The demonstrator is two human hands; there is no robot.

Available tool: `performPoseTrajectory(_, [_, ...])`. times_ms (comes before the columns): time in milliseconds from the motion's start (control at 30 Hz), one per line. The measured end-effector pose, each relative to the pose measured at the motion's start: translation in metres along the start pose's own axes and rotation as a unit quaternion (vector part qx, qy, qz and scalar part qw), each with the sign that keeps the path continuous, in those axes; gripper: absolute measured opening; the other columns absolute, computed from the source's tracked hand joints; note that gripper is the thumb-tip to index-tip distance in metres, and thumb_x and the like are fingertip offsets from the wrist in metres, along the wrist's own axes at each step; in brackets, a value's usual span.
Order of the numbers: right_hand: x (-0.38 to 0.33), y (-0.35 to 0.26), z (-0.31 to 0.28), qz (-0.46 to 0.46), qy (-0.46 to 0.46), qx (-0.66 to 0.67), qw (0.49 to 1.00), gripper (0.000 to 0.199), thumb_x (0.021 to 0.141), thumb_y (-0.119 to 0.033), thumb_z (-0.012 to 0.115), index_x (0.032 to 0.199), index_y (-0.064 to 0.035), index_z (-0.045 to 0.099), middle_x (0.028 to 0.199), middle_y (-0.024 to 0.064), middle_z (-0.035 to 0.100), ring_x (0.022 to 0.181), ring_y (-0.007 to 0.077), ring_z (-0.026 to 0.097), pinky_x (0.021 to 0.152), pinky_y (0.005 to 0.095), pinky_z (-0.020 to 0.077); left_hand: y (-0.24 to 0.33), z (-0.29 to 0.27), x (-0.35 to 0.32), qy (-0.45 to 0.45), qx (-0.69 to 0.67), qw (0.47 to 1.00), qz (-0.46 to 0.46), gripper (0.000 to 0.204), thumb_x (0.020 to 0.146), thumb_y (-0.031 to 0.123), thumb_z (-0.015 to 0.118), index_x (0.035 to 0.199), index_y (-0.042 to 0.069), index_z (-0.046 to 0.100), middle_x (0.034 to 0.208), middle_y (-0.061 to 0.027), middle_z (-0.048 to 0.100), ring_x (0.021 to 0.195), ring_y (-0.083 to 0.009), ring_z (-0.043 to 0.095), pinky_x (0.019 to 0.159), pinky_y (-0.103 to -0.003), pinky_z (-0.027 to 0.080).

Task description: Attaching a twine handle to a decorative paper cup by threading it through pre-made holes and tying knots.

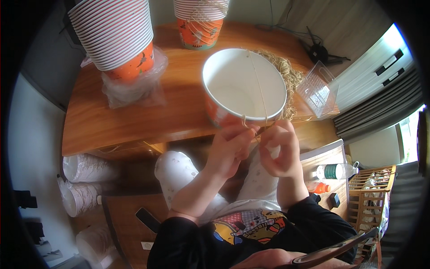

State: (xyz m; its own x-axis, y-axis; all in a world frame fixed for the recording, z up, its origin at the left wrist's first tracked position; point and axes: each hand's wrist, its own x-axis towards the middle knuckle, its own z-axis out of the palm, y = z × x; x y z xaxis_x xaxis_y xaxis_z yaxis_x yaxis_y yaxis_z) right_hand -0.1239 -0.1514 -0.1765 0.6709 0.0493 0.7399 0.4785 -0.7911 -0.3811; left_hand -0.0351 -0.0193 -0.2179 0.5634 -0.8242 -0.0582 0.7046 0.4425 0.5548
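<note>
A large paper bucket (224, 96), white inside and orange outside, stands tilted toward me at the table's front edge. A thin tan string (261, 85) runs across its mouth from the far rim to the near rim. At the near rim my left hand (230, 148) is closed, thumb and fingertips pinching the string. Close beside it on the right, my right hand (282, 148) also pinches string, its fingers curled into a ring. A short loop of string shows at the rim above my left fingertips. The exact knot between the fingertips is too small to make out.
Behind the bucket lies a heap of tan string (289, 74), beside a clear plastic tray (319, 89). Two stacks of nested buckets, left (112, 36) and back (201, 27), stand on the wooden table (179, 89). A phone (148, 219) and a bottle (336, 171) lie lower down.
</note>
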Motion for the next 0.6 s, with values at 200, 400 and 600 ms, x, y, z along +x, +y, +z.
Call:
performPoseTrajectory(200, [0.004,-0.012,0.009,0.063,0.014,-0.12,0.991,0.031,0.069,0.0,0.073,0.093,-0.011,0.056,0.076,0.0007,0.062,0.073,0.0235,0.053,0.07,0.0353,0.04,-0.001,0.001,-0.001,0.008,0.039,0.999,0.016,0.014,0.095,0.008,0.055,0.101,0.002,0.067,0.058,0.0056,0.046,0.046,-0.0022,0.034,0.042,-0.02,0.027])
performPoseTrajectory(400, [0.003,-0.011,0.004,0.051,0.017,-0.149,0.987,0.022,0.071,-0.006,0.075,0.088,-0.013,0.064,0.08,-0.0008,0.061,0.076,0.0218,0.054,0.072,0.0346,0.0408,0.0,-0.002,-0.003,0.0,-0.024,1.0,-0.01,0.019,0.088,0.009,0.067,0.105,0.0,0.069,0.069,0.0027,0.057,0.052,-0.0028,0.042,0.046,-0.018,0.028])
performPoseTrajectory(600, [0.004,-0.01,-0.011,-0.028,-0.027,-0.113,0.993,0.023,0.069,-0.006,0.074,0.088,-0.0158,0.066,0.094,-0.0015,0.061,0.084,0.021,0.052,0.077,0.0326,0.0393,0.006,-0.008,0.0,-0.07,-0.135,0.986,-0.065,0.02,0.092,0.014,0.063,0.107,0.002,0.065,0.062,0.0061,0.044,0.051,-0.0032,0.035,0.045,-0.019,0.026])
